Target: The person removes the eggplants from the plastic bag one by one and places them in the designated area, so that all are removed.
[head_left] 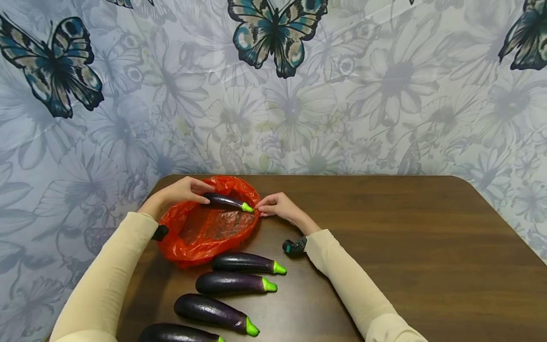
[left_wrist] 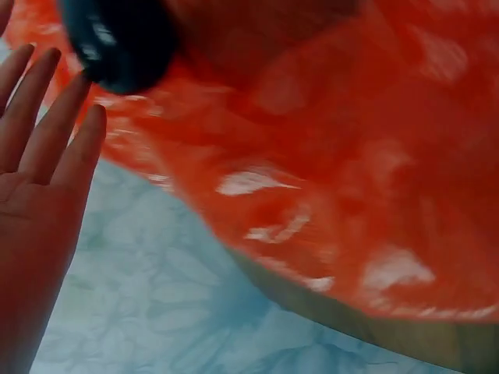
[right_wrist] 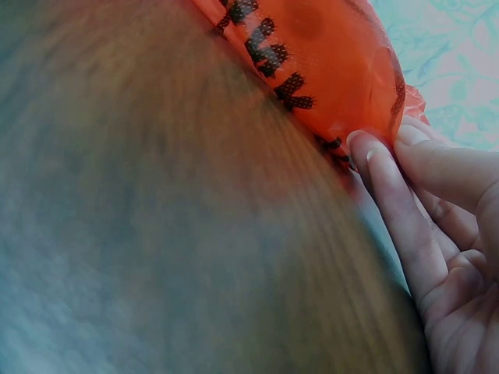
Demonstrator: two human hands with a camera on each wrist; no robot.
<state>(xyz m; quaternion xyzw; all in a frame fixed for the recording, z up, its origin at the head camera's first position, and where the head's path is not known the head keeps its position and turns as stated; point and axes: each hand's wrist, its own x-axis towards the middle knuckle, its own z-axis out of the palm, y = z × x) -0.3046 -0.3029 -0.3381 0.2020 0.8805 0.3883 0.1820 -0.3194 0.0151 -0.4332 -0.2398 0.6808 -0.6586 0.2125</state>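
My left hand has its thumb and fingers on either side of the blunt end of a dark purple eggplant. This eggplant lies across the far part of an open red plastic bag, its green stem towards the right. In the left wrist view, the long fingers look fairly straight, their tips at the eggplant. At the bag's right rim, my right hand pinches the red plastic between thumb and fingers. The right wrist view shows this pinch on the bag, which bears black print.
Below the bag several more eggplants lie in a row on the brown wooden table, green stems pointing right. Behind stands a wall cover with flowers and butterflies. The bag sits near the table's left edge.
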